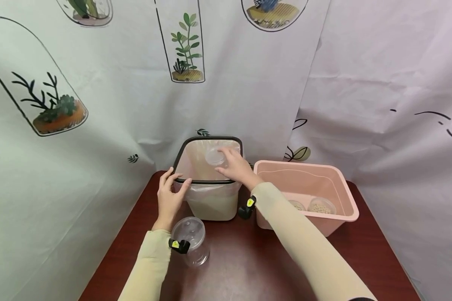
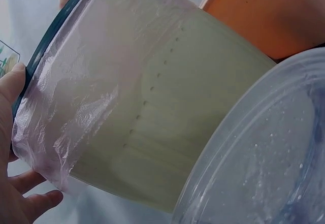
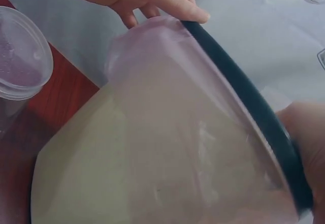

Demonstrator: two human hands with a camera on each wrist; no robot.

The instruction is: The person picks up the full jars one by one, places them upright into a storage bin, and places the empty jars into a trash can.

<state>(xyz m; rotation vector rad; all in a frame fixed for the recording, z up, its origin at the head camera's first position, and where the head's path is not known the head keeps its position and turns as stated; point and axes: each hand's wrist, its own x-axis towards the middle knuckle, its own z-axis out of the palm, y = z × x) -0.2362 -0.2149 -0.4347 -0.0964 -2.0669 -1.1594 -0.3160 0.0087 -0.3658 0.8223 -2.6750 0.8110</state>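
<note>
A cream trash bin [image 1: 212,207] with a dark rim stands at the back of the table, a thin translucent bag [image 2: 86,82] folded over its edge. My left hand [image 1: 170,198] holds the bin's front left corner, thumb and fingers spread about the rim [image 3: 238,76]. Inside the bin's mouth, my right hand [image 1: 236,167] holds a small clear round plastic container [image 1: 212,156] between thumb and fingers. In the right wrist view the rim and bag hide that container. Beside my left wrist stands a clear jar [image 1: 197,255] with a clear lid [image 1: 188,230].
Right of the trash bin sits a pink tub [image 1: 342,184], my right forearm crossing over its near left side. Clear round containers [image 1: 322,205] of pale pellets lie in it. White printed cloth [image 1: 226,104] hangs behind the dark red table [image 1: 226,259].
</note>
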